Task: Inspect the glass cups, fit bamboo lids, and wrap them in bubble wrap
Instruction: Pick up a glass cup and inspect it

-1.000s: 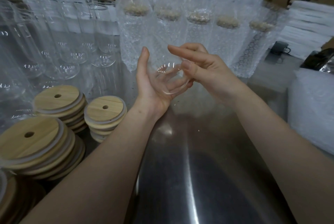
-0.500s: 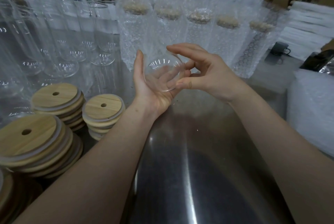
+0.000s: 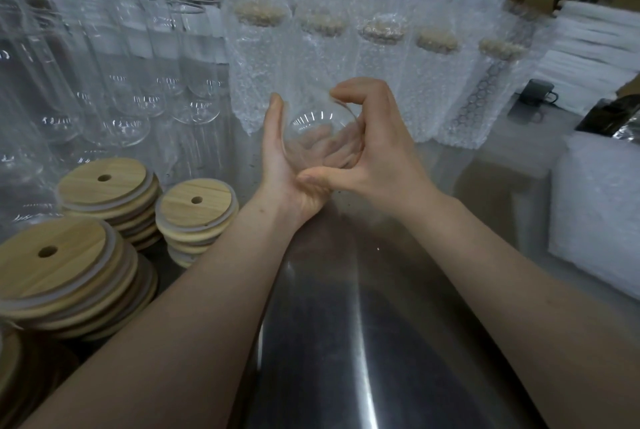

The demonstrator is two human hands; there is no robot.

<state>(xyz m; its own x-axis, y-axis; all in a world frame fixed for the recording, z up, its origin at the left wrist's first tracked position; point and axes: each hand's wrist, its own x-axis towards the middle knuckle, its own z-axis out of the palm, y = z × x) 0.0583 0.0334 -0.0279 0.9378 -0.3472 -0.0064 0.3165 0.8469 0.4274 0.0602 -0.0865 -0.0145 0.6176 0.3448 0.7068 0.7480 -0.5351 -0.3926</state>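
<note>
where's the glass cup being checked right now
Head view, centre: the glass cup lies in the left hand, with the right hand gripping it from the right, in front of the bubble-wrapped cups.

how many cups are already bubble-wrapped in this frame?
5. The wrapped cups stand side by side in one row at the back; more may be hidden behind them.
</note>
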